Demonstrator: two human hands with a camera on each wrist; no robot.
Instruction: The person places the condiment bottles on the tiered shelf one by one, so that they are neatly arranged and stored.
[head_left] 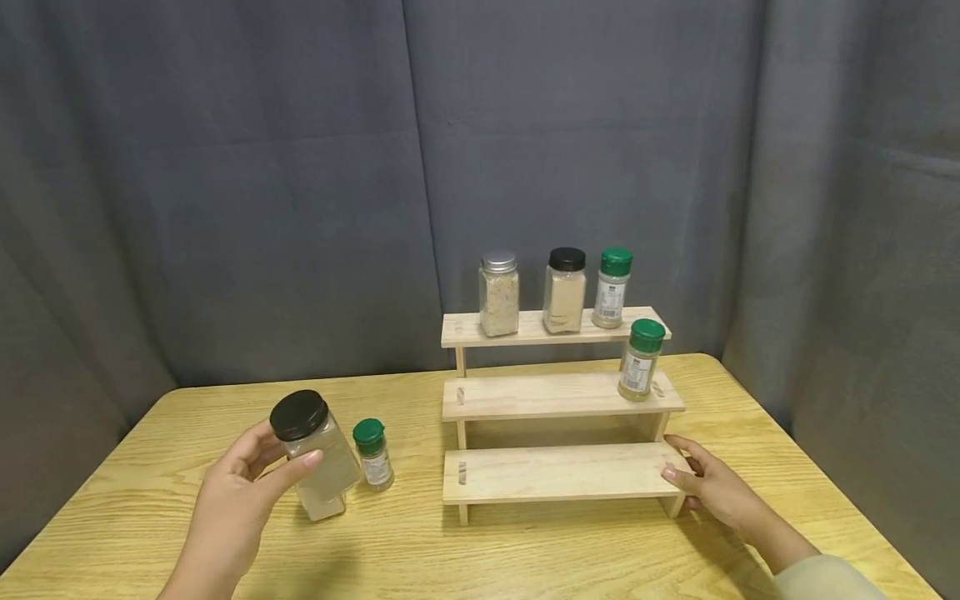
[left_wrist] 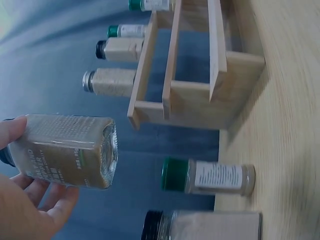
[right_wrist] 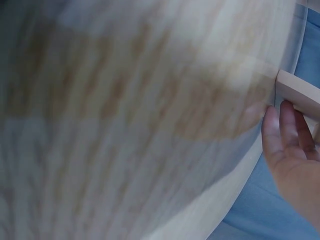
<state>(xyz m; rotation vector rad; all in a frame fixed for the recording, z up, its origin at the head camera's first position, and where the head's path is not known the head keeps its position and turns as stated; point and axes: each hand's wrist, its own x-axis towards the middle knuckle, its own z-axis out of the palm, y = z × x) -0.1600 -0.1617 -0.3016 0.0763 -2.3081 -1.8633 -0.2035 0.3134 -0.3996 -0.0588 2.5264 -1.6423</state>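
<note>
My left hand holds a clear square spice jar with a black lid, tilted and raised off the table. Pale powder fills part of it in the left wrist view. Behind it, mostly hidden in the head view, another black-lidded jar stands on the table. Just right of these is a small green-capped spice bottle. My right hand grips the right end of the lowest step of a three-step wooden rack, thumb on top and fingers around the edge.
Along the rack's top step stand a silver-lidded jar, a black-lidded jar and a green-capped bottle. Another green-capped bottle is at the middle step's right end. Grey curtains surround the wooden table.
</note>
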